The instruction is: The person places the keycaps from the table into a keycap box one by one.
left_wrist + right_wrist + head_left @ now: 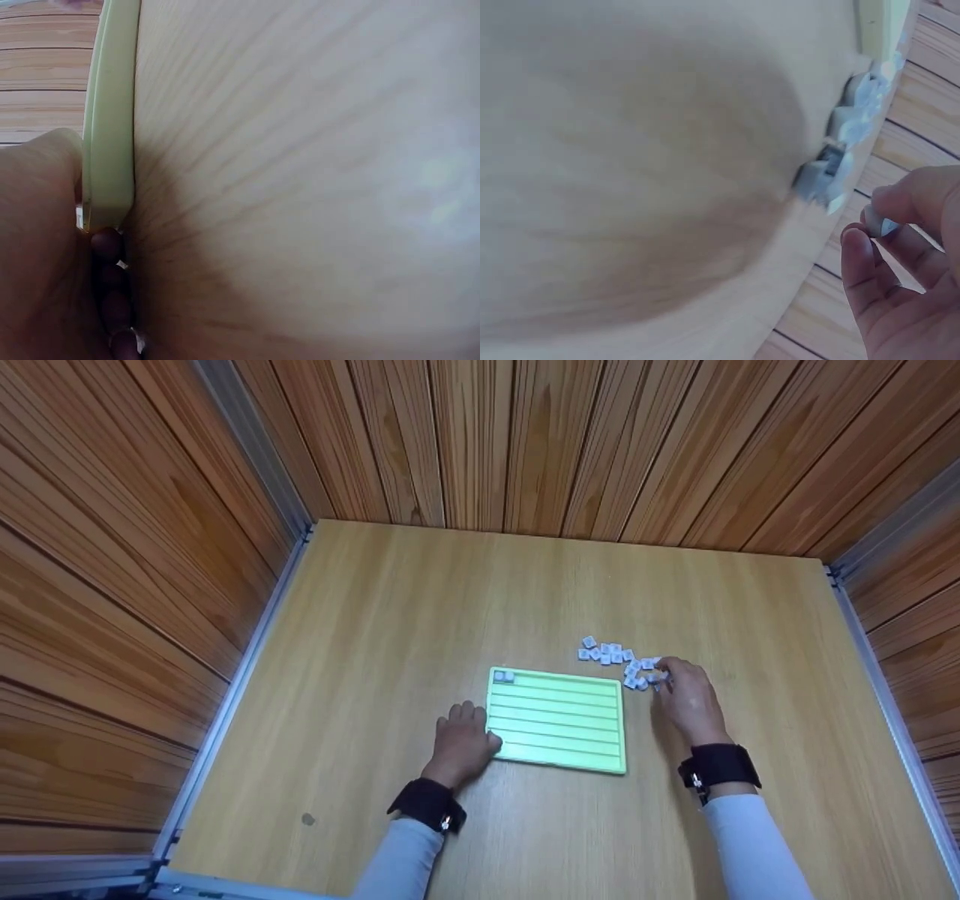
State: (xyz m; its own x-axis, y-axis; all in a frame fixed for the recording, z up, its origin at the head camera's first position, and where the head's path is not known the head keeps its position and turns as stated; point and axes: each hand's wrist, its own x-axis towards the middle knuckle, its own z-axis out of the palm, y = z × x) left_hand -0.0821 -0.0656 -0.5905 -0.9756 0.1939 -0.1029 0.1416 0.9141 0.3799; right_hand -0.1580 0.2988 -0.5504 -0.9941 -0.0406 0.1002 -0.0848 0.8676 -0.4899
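A light green ridged tray [555, 722] lies on the table, with two small white square pieces [503, 677] side by side in its far left corner. My left hand [461, 745] holds the tray at its near left corner, the thumb over the rim and the fingers along the left side. Off the tray's far right corner, my right hand [691, 701] pinches one small white square piece [880, 222] between thumb and fingertips. Several loose white square pieces [616, 653] lie close by; in the right wrist view some loose pieces [826, 178] appear blurred.
The wooden table [420, 600] runs out to wood-panelled walls [480, 442] at the back and sides. Metal rails [247, 682] line its edges. A dark spot [308, 819] marks the tabletop at near left.
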